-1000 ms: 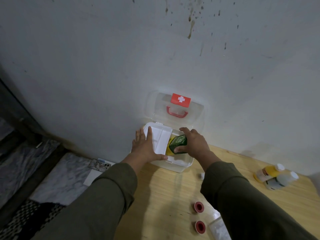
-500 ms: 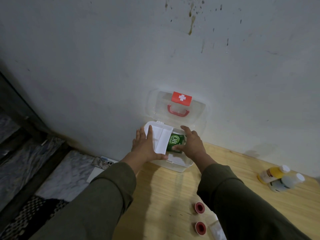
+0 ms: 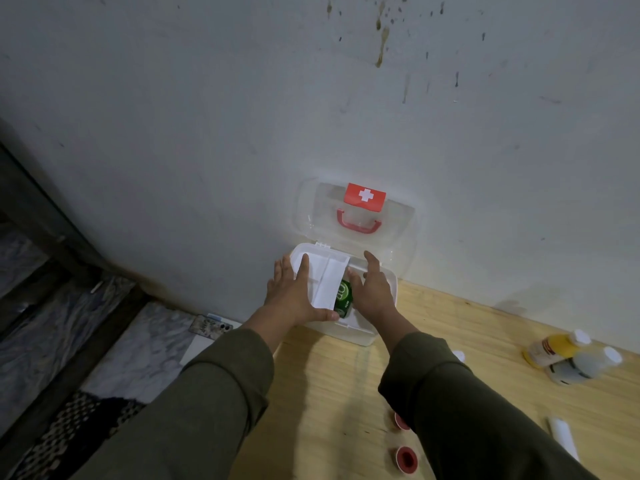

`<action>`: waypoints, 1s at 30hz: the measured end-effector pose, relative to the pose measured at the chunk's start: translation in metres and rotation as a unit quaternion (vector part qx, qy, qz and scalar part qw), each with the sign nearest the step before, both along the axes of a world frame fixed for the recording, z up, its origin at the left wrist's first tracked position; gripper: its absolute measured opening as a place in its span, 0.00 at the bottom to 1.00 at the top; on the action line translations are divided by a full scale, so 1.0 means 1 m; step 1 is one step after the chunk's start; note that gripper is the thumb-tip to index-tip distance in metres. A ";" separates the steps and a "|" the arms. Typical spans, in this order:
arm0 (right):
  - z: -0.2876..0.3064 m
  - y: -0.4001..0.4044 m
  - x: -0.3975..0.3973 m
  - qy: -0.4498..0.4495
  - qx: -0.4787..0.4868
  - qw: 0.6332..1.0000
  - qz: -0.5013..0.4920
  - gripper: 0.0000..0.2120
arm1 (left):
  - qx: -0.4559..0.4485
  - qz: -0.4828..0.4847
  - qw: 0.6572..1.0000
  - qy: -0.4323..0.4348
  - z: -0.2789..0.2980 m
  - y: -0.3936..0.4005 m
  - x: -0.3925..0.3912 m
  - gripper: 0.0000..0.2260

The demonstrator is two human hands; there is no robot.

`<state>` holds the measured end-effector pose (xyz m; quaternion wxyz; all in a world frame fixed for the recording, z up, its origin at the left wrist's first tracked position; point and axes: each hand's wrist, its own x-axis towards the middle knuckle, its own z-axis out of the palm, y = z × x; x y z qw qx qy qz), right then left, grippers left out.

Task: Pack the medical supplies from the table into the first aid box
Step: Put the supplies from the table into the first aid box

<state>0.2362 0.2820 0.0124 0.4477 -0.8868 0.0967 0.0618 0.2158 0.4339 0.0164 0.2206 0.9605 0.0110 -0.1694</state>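
Nearest, two red tape rolls (image 3: 404, 457) lie on the bench (image 3: 332, 393). Further, the left hand (image 3: 294, 296) presses flat on the white tray (image 3: 329, 282), fingers spread. The right hand (image 3: 375, 292), fingers loosely extended, touches the green pack (image 3: 343, 299) inside the box (image 3: 367, 332).

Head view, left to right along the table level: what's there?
Phone → left hand → green item in the box → right hand → yellow bottle → grey bottle.

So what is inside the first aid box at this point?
Inside the first aid box a green packet shows beside a tilted white tray. The left hand, right hand and tray cover the rest.
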 end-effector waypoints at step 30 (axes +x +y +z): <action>0.050 -0.088 -0.081 -0.095 -0.204 0.974 -0.033 0.20 | -0.039 -0.194 0.966 -0.165 0.012 -0.053 -0.057 0.31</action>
